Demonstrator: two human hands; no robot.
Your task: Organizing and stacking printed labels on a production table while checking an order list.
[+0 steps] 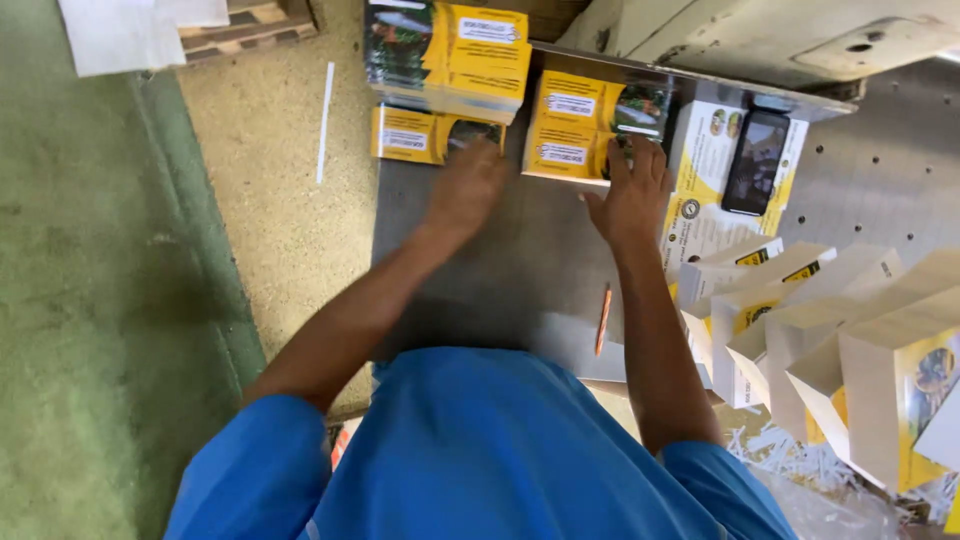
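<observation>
Stacks of yellow printed cards lie at the far end of a grey metal table (500,280). My left hand (465,185) reaches to a low stack of yellow cards (415,135) at the far left and touches its near edge; the hand is blurred. My right hand (632,190) rests with spread fingers on the near edge of a second yellow stack (575,125). A taller yellow stack (450,50) stands behind the low one. Whether either hand grips a stack cannot be told.
A black phone (756,162) lies on a white and yellow printed sheet (700,215) right of my right hand. An orange pen (603,320) lies on the table. Several fanned card stacks (800,330) fill the right. Paper trimmings (790,460) lie below them. Green floor (90,300) at left.
</observation>
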